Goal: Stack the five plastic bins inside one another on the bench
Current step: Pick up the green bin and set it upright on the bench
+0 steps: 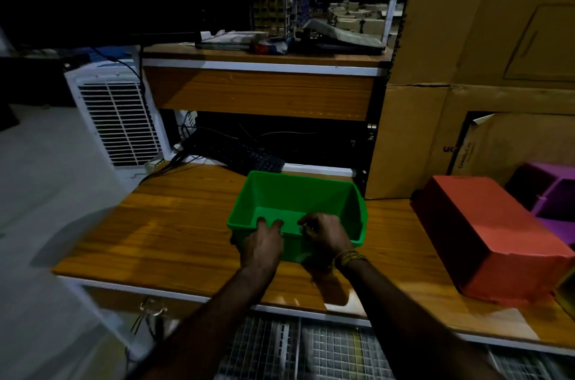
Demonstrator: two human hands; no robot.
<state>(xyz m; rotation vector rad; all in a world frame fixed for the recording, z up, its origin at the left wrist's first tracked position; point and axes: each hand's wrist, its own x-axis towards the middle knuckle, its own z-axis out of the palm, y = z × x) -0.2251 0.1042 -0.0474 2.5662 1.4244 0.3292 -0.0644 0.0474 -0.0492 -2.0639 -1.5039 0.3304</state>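
Green bin point(298, 202): smooth plastic, slight sheen. Red bin point(485, 233): matt plastic. Bench point(161, 224): glossy varnished wood grain. Boxes point(485, 37): matt brown cardboard. Grille point(119, 121): white slatted plastic.

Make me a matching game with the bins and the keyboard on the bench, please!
Things:
1. green bin
2. red bin
3. purple bin
4. keyboard

States:
A. upside down on the bench
B. at the far right, behind another bin
C. gripped at its near rim by the left hand and right hand
D. black, behind the held bin

Pairs: 1-C, 2-A, 3-B, 4-D
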